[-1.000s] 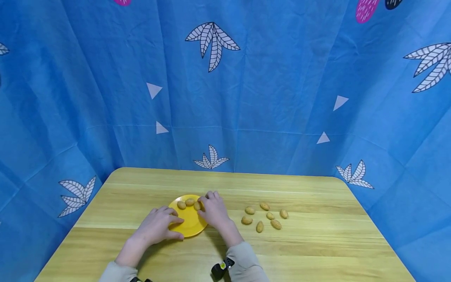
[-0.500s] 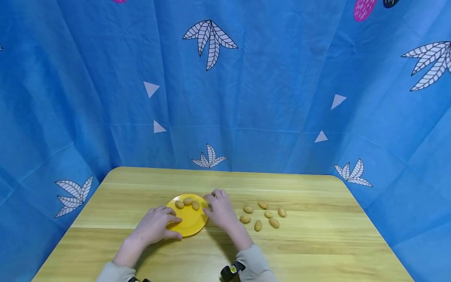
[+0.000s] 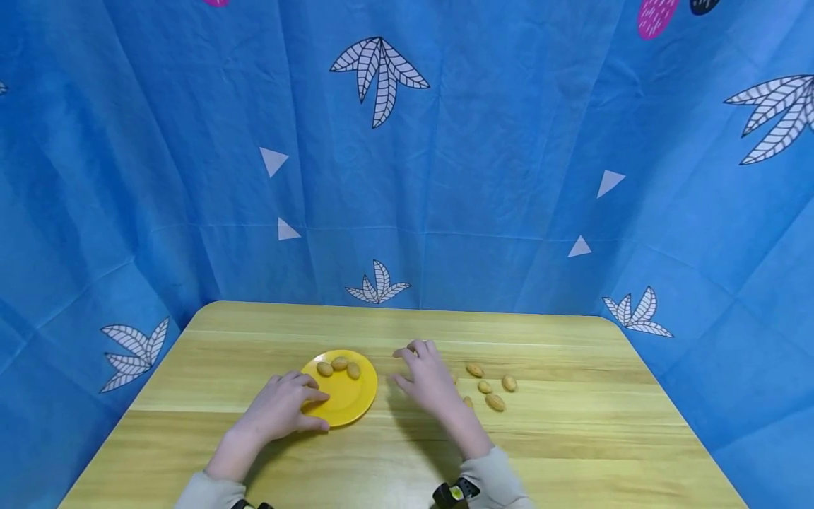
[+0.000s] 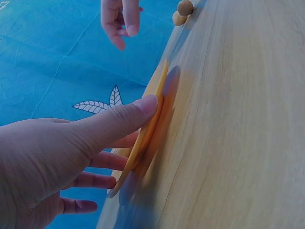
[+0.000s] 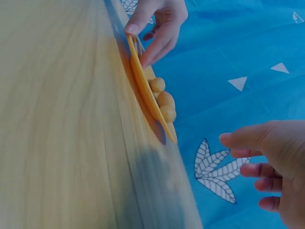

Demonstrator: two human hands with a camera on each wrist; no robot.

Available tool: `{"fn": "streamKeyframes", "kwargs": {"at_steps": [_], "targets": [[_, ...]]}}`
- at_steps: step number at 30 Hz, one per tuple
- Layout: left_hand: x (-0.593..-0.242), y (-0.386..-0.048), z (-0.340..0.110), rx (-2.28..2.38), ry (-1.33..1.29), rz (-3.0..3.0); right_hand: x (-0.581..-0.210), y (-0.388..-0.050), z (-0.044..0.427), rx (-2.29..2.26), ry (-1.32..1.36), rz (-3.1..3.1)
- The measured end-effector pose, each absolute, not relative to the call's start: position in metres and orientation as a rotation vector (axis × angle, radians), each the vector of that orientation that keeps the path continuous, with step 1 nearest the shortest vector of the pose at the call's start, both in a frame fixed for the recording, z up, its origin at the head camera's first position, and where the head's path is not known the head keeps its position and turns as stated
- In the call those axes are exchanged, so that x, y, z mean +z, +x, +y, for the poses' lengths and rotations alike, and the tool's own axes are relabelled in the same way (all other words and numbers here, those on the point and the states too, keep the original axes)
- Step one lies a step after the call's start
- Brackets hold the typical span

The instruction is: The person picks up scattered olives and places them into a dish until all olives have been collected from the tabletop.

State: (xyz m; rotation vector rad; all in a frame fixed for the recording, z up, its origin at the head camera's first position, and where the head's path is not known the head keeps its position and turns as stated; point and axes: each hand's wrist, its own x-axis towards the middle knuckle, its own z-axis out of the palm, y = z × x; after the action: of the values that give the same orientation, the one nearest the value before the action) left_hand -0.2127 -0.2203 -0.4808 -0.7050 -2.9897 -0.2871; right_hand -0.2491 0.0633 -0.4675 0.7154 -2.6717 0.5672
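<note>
L hand [image 3: 280, 408] holds rnd, smooth plate [image 3: 348, 404] w/ oval pcs [image 3: 340, 363], prob. nuts.

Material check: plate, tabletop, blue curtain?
Plate: probably plastic, smooth with a slight sheen; solid even yellow with a thin rim, though glazed ceramic isn't ruled out.
Tabletop: wood or wood-look laminate, low sheen; streaky pale grain fits both, can't tell which.
Blue curtain: likely thin fabric, mostly matte; soft folds and straight crease lines.
</note>
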Motion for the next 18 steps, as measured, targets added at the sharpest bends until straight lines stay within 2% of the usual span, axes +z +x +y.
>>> {"fn": "streamKeyframes", "kwargs": {"at_steps": [18], "targets": [[-0.478, -0.213, -0.218, -0.279, -0.677, -3.017, -0.477, -0.233, 0.120, 0.385, 0.811, -2.605]]}}
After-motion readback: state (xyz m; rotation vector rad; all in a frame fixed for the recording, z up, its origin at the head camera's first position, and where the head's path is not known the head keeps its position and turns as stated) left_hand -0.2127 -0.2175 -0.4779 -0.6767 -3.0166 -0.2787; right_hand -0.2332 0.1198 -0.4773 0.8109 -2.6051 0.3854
